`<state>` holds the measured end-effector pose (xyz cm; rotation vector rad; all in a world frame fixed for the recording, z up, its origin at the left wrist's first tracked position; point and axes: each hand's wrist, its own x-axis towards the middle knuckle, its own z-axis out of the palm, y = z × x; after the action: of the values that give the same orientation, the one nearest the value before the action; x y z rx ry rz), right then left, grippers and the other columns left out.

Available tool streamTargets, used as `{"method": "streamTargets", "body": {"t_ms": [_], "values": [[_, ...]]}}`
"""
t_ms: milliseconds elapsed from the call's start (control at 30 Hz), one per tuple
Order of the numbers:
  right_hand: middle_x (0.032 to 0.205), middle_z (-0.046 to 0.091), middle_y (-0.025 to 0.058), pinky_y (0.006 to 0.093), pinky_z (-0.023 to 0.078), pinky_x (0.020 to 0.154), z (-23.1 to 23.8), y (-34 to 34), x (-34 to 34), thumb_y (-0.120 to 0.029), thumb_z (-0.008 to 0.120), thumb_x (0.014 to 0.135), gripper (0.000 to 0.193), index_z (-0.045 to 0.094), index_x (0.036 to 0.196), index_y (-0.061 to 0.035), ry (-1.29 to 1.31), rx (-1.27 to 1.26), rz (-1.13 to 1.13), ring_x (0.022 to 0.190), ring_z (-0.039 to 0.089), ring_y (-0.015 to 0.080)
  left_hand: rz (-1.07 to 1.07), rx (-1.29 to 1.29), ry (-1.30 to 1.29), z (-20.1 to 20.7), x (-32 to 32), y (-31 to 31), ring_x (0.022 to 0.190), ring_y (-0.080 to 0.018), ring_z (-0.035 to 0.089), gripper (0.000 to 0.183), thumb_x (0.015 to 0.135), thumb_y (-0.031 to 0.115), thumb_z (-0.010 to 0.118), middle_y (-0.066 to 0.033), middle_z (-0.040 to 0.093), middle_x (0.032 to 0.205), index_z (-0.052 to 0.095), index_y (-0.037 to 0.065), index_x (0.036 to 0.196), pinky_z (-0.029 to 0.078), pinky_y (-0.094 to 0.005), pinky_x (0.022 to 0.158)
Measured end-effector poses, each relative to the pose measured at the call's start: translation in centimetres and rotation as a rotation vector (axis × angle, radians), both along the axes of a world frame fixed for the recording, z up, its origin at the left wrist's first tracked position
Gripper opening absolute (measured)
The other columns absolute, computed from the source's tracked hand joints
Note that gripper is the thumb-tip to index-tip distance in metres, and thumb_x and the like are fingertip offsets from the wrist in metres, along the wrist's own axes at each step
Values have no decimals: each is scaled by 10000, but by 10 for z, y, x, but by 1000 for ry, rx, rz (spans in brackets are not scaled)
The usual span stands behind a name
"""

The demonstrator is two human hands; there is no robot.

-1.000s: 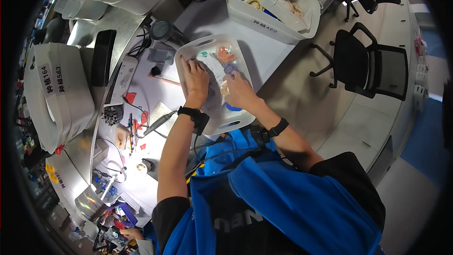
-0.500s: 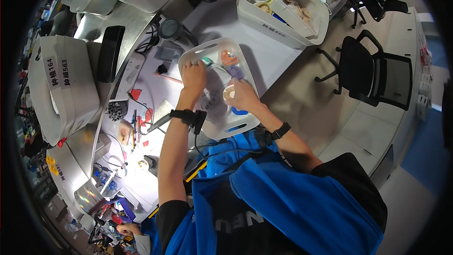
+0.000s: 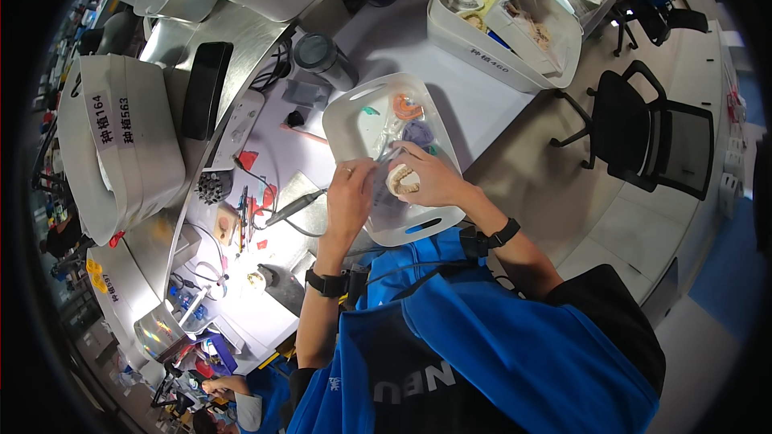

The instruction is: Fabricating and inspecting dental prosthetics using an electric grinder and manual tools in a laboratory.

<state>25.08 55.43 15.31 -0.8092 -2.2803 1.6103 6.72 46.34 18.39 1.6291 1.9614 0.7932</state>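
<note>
1. Left hand point(image 3: 350, 197): held over the near left part of the tray, fingers bent and brought to the edge of a clear plastic bag point(image 3: 389, 210); whether the bag is gripped or only touched cannot be told.
2. Right hand point(image 3: 438, 181): closed on a cream tooth model point(image 3: 403, 182), which is held above the tray, just beside the bag and to the right of the left hand.
3. Tray point(image 3: 343, 130): white, with rounded corners and slotted ends; set at the table's edge, in front of the body.
4. Tray contents, far part: an orange piece point(image 3: 408, 107) in clear wrapping; a purple piece point(image 3: 417, 133) just beside it, toward the right hand; a small green piece point(image 3: 370, 111), lying apart to the left.
5. Wristbands: black, one worn on each wrist.
6. Table, left of the tray: a dark lidded jar point(image 3: 326, 60); a small clear box point(image 3: 305, 94); a pink stick point(image 3: 307, 134), laid near the tray; a corded hand tool point(image 3: 297, 207); scattered red pieces; a holder packed with small bits point(image 3: 214, 187).
7. Shelf, left: a black phone point(image 3: 207, 88), leaned near stacked white bins point(image 3: 121, 149).
8. Table, far right: a white bin point(image 3: 474, 52), filled with assorted pieces.
9. Floor, right: a black office chair point(image 3: 659, 133).
10. Lower left: a co-worker's hand point(image 3: 215, 386), seen small.
</note>
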Motion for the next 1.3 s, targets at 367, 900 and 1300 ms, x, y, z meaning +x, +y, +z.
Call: {"method": "streamTargets", "body": {"t_ms": [367,900,1300], "values": [[1136,526,107,357,484,863,17,-6,6,-74,765,656,423,620,1053,-73,95,223,-205,1031,573,301,293,-27,-409,24,-9,-48,1034,-237,628,393,875,78,651,-153,622,1175,558,10,1251,519,-336,855],[1072,540,125,329,522,800,50,16,-5,-36,789,660,478,591,1095,-11,316,129,-632,955,626,232,455,53,-285,21,-30,-52,924,-233,685,205,927,108,589,-144,690,1022,633,-12,1087,536,-331,809],[1051,572,95,326,501,834,62,40,-17,-131,817,653,488,607,1085,-46,291,256,-597,949,618,217,-513,-270,391,-70,42,1,1083,-374,579,391,761,-2,586,-252,578,1177,608,75,1144,516,-404,884]]}}
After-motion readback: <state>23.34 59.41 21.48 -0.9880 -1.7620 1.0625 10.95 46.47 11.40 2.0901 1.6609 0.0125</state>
